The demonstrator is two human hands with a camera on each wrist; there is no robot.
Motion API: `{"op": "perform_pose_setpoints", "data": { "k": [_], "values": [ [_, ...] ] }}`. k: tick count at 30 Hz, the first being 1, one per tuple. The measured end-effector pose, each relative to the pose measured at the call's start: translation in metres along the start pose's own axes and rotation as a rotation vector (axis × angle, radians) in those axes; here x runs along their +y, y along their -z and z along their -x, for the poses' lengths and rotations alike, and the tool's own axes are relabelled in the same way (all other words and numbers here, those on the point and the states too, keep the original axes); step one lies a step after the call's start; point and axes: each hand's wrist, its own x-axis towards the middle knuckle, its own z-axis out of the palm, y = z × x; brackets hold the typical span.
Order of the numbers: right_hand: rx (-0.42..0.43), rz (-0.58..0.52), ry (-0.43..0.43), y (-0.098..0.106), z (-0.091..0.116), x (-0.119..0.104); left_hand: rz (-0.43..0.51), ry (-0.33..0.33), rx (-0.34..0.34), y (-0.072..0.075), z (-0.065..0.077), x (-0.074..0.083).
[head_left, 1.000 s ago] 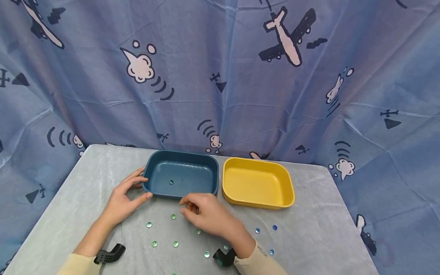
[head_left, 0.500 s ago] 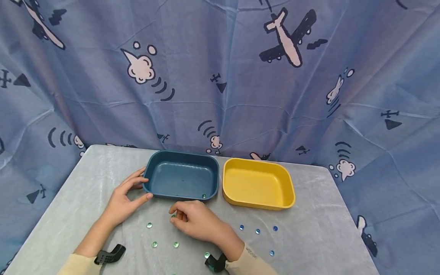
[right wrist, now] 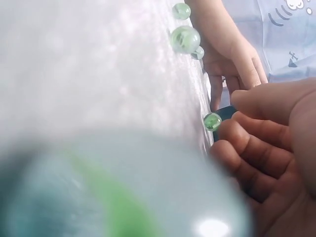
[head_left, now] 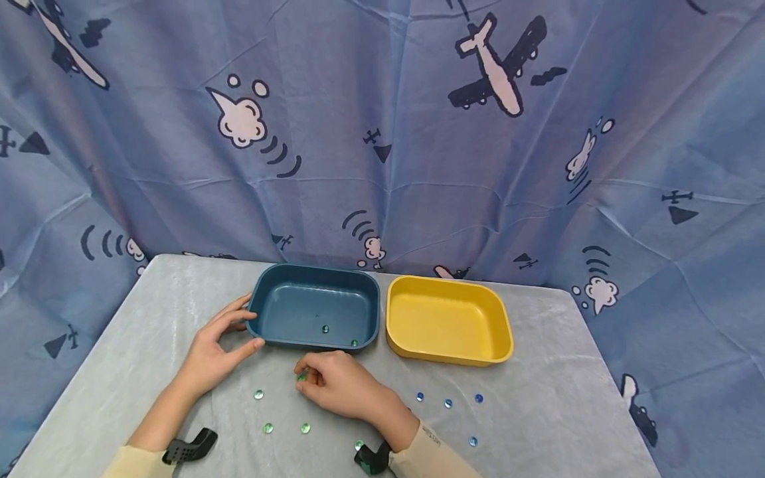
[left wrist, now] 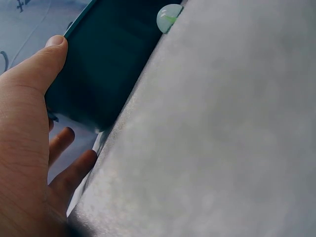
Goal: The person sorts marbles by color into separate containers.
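Observation:
My left hand (head_left: 212, 355) holds the left end of a dark teal plastic box (head_left: 317, 269), thumb at the front corner and fingers along the side. In the left wrist view that thumb (left wrist: 56, 47) touches the box's edge. Two green marbles (head_left: 325, 329) lie inside the box. Just in front of it, my right hand (head_left: 343, 385) has its fingers curled and pinches a green marble (head_left: 301, 377) at the fingertips. The right wrist view has this marble (right wrist: 212, 121) against the fingertips, and another glass marble (right wrist: 123, 197) looms blurred close to the camera.
A yellow box (head_left: 448, 282) stands right of the teal one, with nothing seen inside. Several green marbles (head_left: 268, 428) lie on the grey cloth-covered table (head_left: 556, 411) near the front. Several blue marbles (head_left: 448, 403) lie at the right. A patterned curtain (head_left: 323, 133) hangs behind.
My right hand has shifted left to the green marble, then stayed there. One marble in the teal box has rolled right, and a second now shows. My left hand has stayed put.

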Motion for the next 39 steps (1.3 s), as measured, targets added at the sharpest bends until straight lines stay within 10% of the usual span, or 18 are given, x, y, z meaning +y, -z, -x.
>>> {"op": "perform_pose_setpoints", "data": {
  "k": [39],
  "values": [
    [-0.008, 0.072, 0.001, -0.007, -0.004, 0.005, 0.009, 0.035, -0.006, 0.000, 0.001, 0.002]
  ]
}}
